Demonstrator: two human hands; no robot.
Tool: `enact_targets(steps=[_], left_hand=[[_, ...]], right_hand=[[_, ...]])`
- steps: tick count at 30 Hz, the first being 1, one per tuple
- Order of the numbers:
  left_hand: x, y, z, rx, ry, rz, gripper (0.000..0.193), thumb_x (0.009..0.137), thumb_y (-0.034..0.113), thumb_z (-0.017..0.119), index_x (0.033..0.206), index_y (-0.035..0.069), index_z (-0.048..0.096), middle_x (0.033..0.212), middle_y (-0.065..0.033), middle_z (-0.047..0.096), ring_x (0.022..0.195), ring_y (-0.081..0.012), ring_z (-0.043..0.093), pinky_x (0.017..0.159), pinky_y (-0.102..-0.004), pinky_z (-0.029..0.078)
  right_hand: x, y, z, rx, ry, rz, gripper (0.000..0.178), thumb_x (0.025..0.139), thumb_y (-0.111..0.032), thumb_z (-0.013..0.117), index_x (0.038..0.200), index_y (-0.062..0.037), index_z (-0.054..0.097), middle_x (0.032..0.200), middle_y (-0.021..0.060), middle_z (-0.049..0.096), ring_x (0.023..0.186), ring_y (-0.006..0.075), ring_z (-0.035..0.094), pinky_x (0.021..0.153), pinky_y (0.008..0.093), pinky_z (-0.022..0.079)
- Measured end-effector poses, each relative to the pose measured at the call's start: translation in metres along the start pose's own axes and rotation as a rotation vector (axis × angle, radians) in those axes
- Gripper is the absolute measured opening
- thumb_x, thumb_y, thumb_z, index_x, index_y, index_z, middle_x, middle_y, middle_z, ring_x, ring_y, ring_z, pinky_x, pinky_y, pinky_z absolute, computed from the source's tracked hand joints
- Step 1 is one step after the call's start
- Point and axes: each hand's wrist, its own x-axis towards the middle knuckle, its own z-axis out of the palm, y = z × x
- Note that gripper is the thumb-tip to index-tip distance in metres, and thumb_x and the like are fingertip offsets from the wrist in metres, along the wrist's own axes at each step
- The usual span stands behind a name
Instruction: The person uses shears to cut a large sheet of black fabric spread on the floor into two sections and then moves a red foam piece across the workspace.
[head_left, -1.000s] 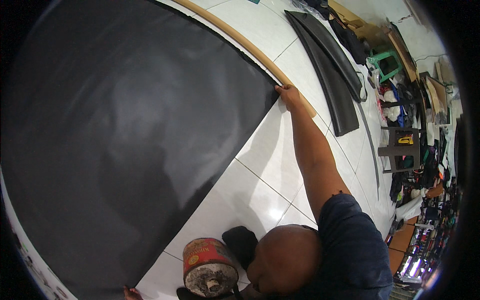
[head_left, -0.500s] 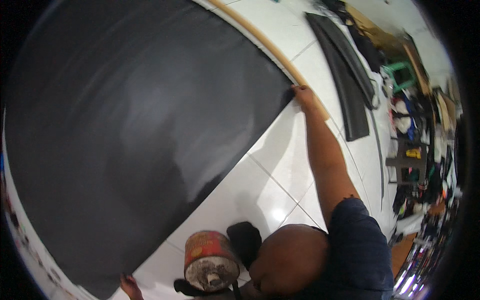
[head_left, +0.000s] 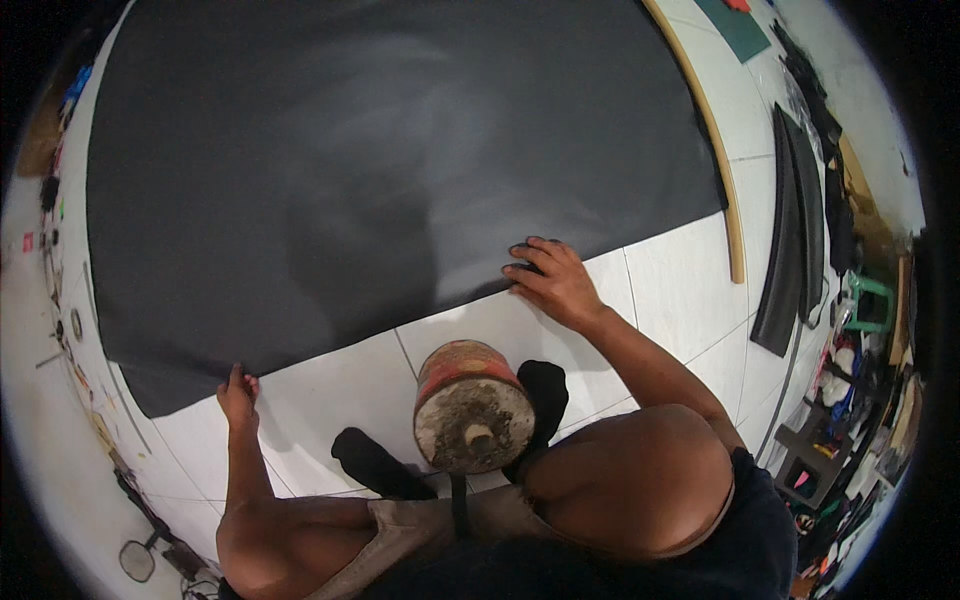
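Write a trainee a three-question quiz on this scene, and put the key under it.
1. True or false: the pole runs along the right edge of the sheet.

2. Where is the tin?
A) On the sheet
B) Between the feet
C) Against the pole

3. Which hand is nearer the sheet's near left corner?

Key: 1. True. 2. B. 3. The left hand.
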Motion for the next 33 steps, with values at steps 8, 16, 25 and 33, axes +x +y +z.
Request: enact_targets(steps=[8, 16, 25, 33], left_hand=[[-0.011, 0.003, 0.021, -0.054, 0.01, 0.051, 0.024, 0.092, 0.012, 0.064, 0.082, 0.001, 0.045, 0.068, -0.0079, 0.056, 0.055, -0.0145, 0.055, 0.048, -0.0261, 0.047], [-0.009, -0.002, 0.016, -0.069, -0.005, 0.046, 0.023, 0.091, 0.008, 0.064, 0.083, 0.0, 0.043, 0.066, -0.0087, 0.056, 0.051, -0.0142, 0.054, 0.045, -0.0274, 0.046], [-0.008, 0.003, 0.0, -0.267, 0.046, -0.031, 0.024, 0.089, 0.015, 0.068, 0.093, 0.001, 0.049, 0.079, -0.0107, 0.06, 0.06, -0.0164, 0.059, 0.05, -0.0309, 0.049], [0.073, 0.064, -0.09, -0.681, 0.291, 0.426, 0.052, 0.087, 0.024, 0.071, 0.126, -0.002, 0.048, 0.123, -0.015, 0.057, 0.112, -0.027, 0.055, 0.099, -0.0393, 0.042]], right_hand=[[-0.009, -0.006, 0.005, -0.124, 0.055, -0.003, 0.026, 0.081, -0.02, 0.073, 0.106, -0.0145, 0.071, 0.124, 0.007, 0.063, 0.123, 0.0301, 0.052, 0.099, 0.0462, 0.042], [-0.003, -0.017, 0.007, -0.16, 0.053, -0.009, 0.025, 0.081, -0.02, 0.074, 0.105, -0.0122, 0.072, 0.122, 0.0087, 0.064, 0.121, 0.0314, 0.055, 0.097, 0.0459, 0.044], [0.001, -0.021, 0.007, -0.164, -0.011, 0.015, 0.028, 0.081, -0.016, 0.075, 0.108, -0.0105, 0.07, 0.124, 0.0113, 0.063, 0.123, 0.0357, 0.054, 0.098, 0.047, 0.045], [-0.014, -0.007, 0.02, -0.01, -0.017, 0.057, 0.032, 0.079, -0.007, 0.074, 0.11, -0.0034, 0.069, 0.13, 0.022, 0.058, 0.125, 0.0366, 0.052, 0.105, 0.0438, 0.041]])
